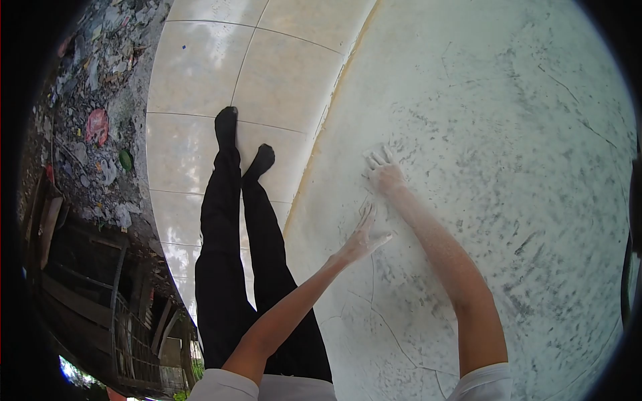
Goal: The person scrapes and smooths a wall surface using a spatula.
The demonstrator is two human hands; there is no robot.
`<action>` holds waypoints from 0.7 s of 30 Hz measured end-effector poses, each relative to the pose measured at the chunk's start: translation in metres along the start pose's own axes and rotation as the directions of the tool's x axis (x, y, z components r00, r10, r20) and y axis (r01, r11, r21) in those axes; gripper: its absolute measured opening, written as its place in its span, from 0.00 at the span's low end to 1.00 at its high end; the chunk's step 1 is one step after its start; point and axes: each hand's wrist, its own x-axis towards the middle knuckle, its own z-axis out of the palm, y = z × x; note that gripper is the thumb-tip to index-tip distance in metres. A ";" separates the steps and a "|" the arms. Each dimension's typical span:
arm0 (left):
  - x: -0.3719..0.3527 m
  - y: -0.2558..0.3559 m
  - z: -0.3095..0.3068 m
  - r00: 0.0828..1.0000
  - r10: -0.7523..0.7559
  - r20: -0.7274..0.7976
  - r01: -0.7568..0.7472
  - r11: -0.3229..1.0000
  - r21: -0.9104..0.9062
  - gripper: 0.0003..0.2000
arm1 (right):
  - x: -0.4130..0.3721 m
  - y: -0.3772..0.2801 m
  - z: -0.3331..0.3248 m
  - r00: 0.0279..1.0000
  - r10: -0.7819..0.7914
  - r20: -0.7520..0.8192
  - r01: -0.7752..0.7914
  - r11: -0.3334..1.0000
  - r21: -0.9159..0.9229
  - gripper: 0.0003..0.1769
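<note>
My right hand lies with its fingers spread against a broad pale surface coated in white and marked with grey smudges. White powder or paste covers this hand and much of its forearm. Lower and to the left is my left hand, also whitened, with its fingers stretched out and its thumb apart. It is at or just over the same surface; whether it touches cannot be made out. Neither hand holds anything. Several thin cracks run through the coating near the lower middle.
My feet in black socks stand on glossy beige floor tiles. A yellowish-brown strip borders the pale surface. Past the tiles' left edge lies littered ground with a pink plastic scrap. Dark wooden boards and a metal frame stand at lower left.
</note>
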 end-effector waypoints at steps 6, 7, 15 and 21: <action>0.011 -0.017 -0.006 0.999 -0.031 -0.020 0.031 0.999 -0.030 0.47 | 0.021 0.027 -0.043 0.767 0.483 -0.422 -0.581 0.802 -0.137 0.25; 0.016 -0.025 -0.004 0.999 -0.032 -0.013 0.032 0.999 -0.034 0.47 | 0.019 0.002 -0.037 0.888 0.410 -0.209 -0.446 0.877 -0.176 0.25; 0.031 -0.032 -0.014 0.990 -0.119 -0.076 0.113 0.990 -0.082 0.47 | 0.034 0.028 -0.027 0.955 0.256 -0.151 -0.267 0.962 -0.060 0.23; 0.028 -0.038 -0.023 0.984 -0.176 0.009 0.176 0.983 -0.051 0.48 | 0.060 -0.010 -0.012 0.934 0.348 -0.083 -0.358 0.910 -0.212 0.25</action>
